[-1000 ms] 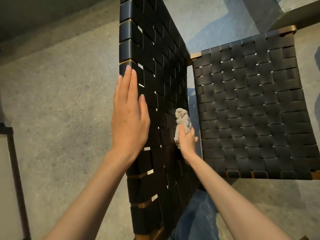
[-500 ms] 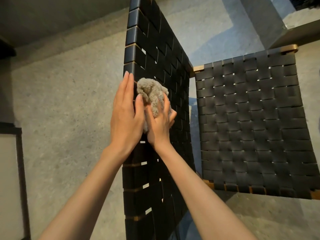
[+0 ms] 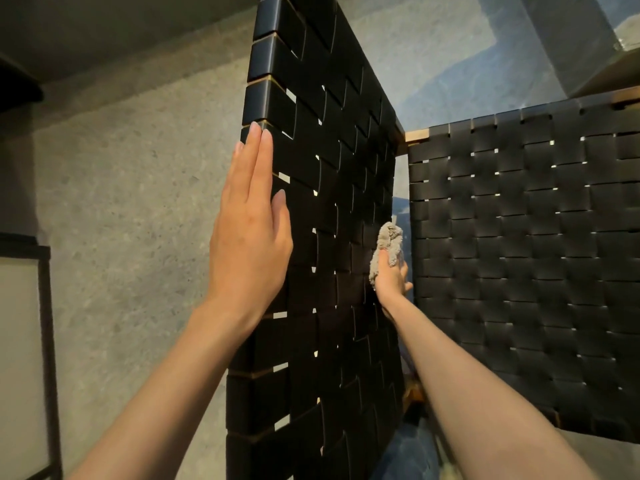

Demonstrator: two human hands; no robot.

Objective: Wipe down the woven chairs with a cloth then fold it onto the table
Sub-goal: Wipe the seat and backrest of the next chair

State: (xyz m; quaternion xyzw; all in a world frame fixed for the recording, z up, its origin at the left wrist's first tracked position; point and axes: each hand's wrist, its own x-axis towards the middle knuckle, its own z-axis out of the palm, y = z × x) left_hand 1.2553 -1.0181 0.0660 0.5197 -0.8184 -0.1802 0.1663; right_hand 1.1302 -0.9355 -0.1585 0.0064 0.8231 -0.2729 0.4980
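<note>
Grey speckled concrete floor fills the background beneath a chair of black interlaced straps, seen from above. Chair back: an upright woven panel running from the top of the view to the bottom, with small gaps of light between its straps. Woven seat: a second panel to the right, meeting the back at a pale wooden frame corner. Left hand: fingers straight and held together, palm laid flat against the outer face of the chair back near its left edge, holding nothing. Right hand: fingers curled around a bunched grey-beige cloth, which is pressed against the inner face of the chair back, low down and close to the junction with the seat; the cloth's loose top stands above the fingers. Blue denim appears at the bottom edge between the forearms. Dark metal frame: a thin upright at the far left, well apart from the chair.
</note>
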